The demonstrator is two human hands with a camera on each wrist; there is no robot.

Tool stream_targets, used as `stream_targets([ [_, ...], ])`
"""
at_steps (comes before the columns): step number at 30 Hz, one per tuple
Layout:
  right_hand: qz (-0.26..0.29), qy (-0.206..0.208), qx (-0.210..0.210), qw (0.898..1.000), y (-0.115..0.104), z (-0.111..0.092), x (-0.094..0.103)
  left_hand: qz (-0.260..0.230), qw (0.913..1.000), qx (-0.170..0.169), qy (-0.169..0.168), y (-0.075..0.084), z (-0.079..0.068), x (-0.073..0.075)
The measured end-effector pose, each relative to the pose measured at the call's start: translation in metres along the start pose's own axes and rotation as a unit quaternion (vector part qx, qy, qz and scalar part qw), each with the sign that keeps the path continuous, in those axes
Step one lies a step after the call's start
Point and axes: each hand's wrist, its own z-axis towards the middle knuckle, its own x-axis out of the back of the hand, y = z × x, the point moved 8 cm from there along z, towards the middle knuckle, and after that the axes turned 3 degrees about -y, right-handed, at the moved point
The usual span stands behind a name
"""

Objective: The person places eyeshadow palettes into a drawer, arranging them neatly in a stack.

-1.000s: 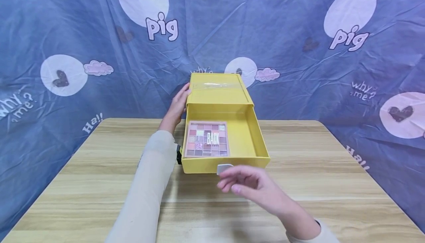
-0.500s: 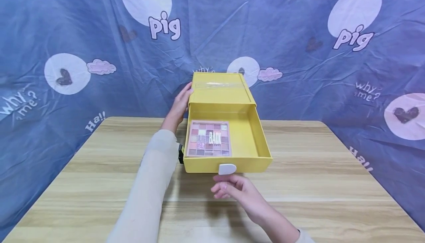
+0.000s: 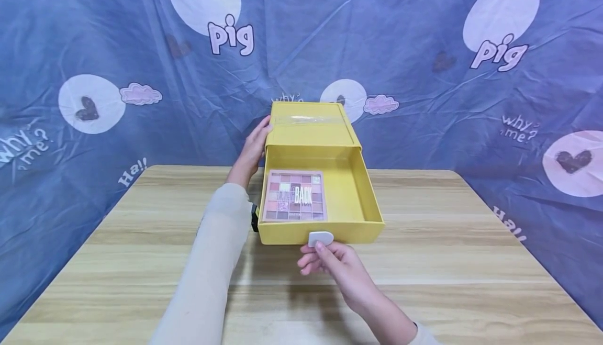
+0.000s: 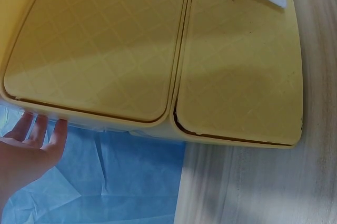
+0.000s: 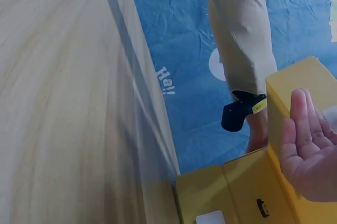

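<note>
A yellow drawer box [image 3: 315, 133] stands on the table with its top drawer [image 3: 348, 198] pulled out towards me. Flat on the drawer's left side lies an eyeshadow palette [image 3: 294, 196] with a printed clear lid. My left hand [image 3: 252, 151] rests its fingers along the box's left side; the left wrist view shows those fingers [image 4: 60, 134] extended at the box edge. At the drawer front, my right hand [image 3: 346, 271] pinches the white handle tab [image 3: 321, 237], thumb over its lower part and fingers beneath. The right wrist view has this hand [image 5: 310, 155] close in front of the drawer.
Lower yellow drawer fronts [image 5: 255, 179] show in the right wrist view, below the pulled-out drawer. A black wrist mount [image 5: 242, 110] sticks out from the left forearm. Behind the wooden table [image 3: 424, 261] hangs a blue printed cloth [image 3: 301, 36].
My right hand has moved left from beside the tab, passed just below it, and now has its thumb on it. The left hand, drawer and palette keep their places.
</note>
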Motion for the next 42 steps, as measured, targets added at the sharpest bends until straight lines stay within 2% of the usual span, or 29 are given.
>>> stream_targets([
  [5,0.01,0.016,0.022,1.0,0.001,0.003,0.003,-0.01,0.9999,0.005,0.001,-0.002,0.001,0.0],
  [7,0.01,-0.002,0.068,0.998,0.015,0.009,0.012,-0.011,0.9999,0.007,0.0,-0.002,0.001,0.0],
  [8,0.009,0.001,0.076,0.997,0.02,0.012,0.016,-0.01,0.9999,0.007,0.0,-0.002,0.001,0.0],
  [10,0.026,-0.005,0.096,0.995,0.045,0.02,0.031,-0.005,1.0,0.007,-0.001,-0.001,0.001,0.0],
  [11,0.025,0.002,0.092,0.995,0.043,0.022,0.031,-0.001,1.0,0.008,-0.002,0.001,-0.002,-0.001],
  [12,0.029,0.006,0.093,0.995,0.06,0.028,0.041,0.0,1.0,0.008,-0.001,0.001,-0.001,-0.001],
  [14,0.042,0.027,0.073,0.996,0.073,0.035,0.051,0.0,1.0,0.008,0.0,0.001,-0.001,-0.001],
  [15,0.046,0.025,0.073,0.996,0.078,0.038,0.054,-0.001,1.0,0.009,0.0,0.001,-0.001,-0.001],
  [18,0.043,0.029,0.09,0.995,0.067,0.042,0.051,-0.008,0.9999,0.01,0.003,-0.002,0.001,-0.001],
  [21,0.034,0.042,0.076,0.996,0.015,0.035,0.028,-0.011,0.9999,0.011,0.0,-0.002,0.001,-0.001],
  [23,0.031,0.06,0.056,0.996,-0.012,0.032,0.017,-0.012,0.9999,0.01,-0.001,-0.001,0.001,-0.001],
  [25,0.036,0.069,0.048,0.996,-0.017,0.034,0.016,-0.01,0.9999,0.01,0.0,-0.001,0.001,-0.001],
  [26,0.039,0.059,0.063,0.995,-0.003,0.042,0.024,-0.008,0.9999,0.01,0.0,-0.001,0.001,-0.001],
  [33,0.012,0.067,0.083,0.994,0.01,0.056,0.038,0.001,0.9999,0.011,0.001,-0.001,0.0,-0.002],
  [36,0.017,0.053,0.1,0.993,0.055,0.079,0.066,0.002,0.9999,0.013,0.0,-0.002,0.0,-0.002],
  [39,0.023,0.044,0.114,0.992,0.086,0.097,0.086,0.007,0.9999,0.014,0.0,-0.002,0.001,-0.001],
  [40,0.028,0.044,0.118,0.992,0.088,0.1,0.087,0.007,0.9999,0.014,0.0,-0.002,0.001,-0.001],
  [42,0.029,0.045,0.126,0.991,0.057,0.092,0.072,0.007,0.9999,0.015,0.001,-0.002,0.001,-0.001],
])
